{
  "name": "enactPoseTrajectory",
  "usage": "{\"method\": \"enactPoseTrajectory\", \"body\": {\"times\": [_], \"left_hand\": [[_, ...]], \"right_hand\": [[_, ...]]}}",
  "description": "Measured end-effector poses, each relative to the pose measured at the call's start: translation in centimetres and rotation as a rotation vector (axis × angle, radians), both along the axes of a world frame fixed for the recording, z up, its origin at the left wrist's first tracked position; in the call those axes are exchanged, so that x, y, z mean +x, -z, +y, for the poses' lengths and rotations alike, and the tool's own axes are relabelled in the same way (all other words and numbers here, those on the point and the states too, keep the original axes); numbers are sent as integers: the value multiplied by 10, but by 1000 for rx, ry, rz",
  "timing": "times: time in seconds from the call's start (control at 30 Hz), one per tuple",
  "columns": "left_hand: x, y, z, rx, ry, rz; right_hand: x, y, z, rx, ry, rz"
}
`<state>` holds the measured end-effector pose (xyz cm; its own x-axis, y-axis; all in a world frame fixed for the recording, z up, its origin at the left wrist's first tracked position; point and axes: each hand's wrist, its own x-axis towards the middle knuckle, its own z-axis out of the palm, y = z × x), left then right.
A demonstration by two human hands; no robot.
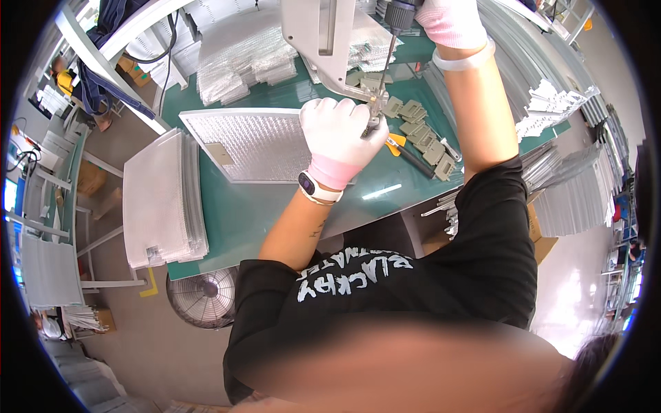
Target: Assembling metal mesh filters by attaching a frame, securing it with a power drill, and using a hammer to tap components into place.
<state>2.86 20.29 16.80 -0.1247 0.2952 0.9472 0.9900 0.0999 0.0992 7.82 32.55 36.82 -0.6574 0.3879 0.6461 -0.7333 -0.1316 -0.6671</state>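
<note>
My left hand [339, 138], in a white glove with a pink cuff, is closed at the right end of a framed mesh panel [265, 148]. The fingers hide the part of the frame they grip, close under the tip of a long thin bit [387, 65]. That bit hangs from the dark chuck [401, 15] of an upright power drill. My right hand [451, 24], gloved the same way, is raised beside the chuck and closed round the drill's body; the top edge of the picture cuts off its fingers. A light grey machine arm [320, 45] stands left of the bit.
Several grey-green plastic clips [415, 127] lie right of my left hand, near an orange-and-black hand tool [406, 153]. Mesh sheets are stacked at the table's left edge [162, 199] and at the back [241, 55]. Metal strips [551, 107] pile up on the right. A floor fan [204, 297] stands below.
</note>
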Motion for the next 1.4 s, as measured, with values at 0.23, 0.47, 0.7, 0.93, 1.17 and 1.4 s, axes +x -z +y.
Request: {"method": "enactPoseTrajectory", "body": {"times": [0.23,0.47,0.7,0.93,1.17,1.4], "left_hand": [[-1,0,-1,29,79,-37],[-4,2,-9,10,70,-13],[5,2,-9,7,203,-144],[11,8,-10,84,213,-85],[13,7,-20,1,275,-181],[14,12,-20,-82,192,-234]], "right_hand": [[3,1,-3,149,153,-27],[2,33,-33,170,130,-183],[-19,43,-14,286,-430,199],[-28,76,9,161,-366,212],[-4,77,-25,-231,-229,46],[10,75,-28,-129,-165,-48]]}}
